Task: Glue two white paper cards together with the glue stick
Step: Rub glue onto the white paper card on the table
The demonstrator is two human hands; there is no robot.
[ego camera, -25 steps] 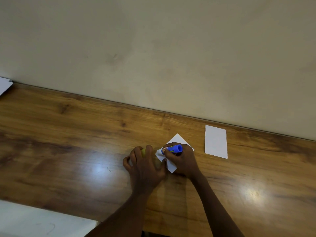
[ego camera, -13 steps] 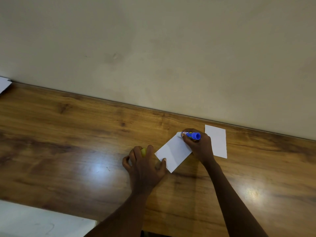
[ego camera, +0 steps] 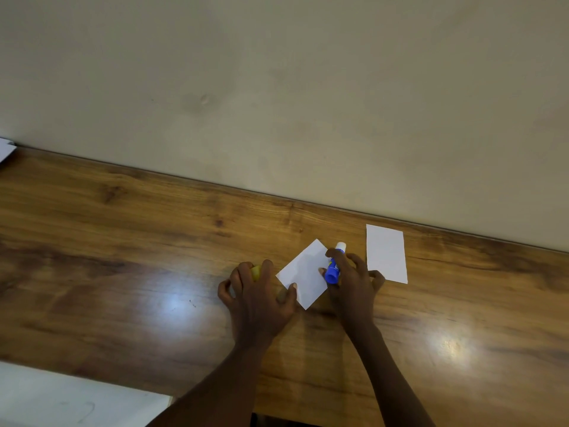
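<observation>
Tabletop: glossy brown wooden tabletop (ego camera: 123,272) fills the lower half of the frame.
Tilted card: white rectangular paper card (ego camera: 303,277) lies flat at centre, one corner pointing down.
Left hand: left hand (ego camera: 258,300) has its fingers curled round a small yellow piece (ego camera: 255,271) and its thumb pressing the card's lower left edge.
Right hand: right hand (ego camera: 354,285) grips a blue glue stick (ego camera: 334,266) over the card's right edge, white tip toward the top of the frame.
Other card: second white paper card (ego camera: 386,254) lies flat just right of the right hand.
</observation>
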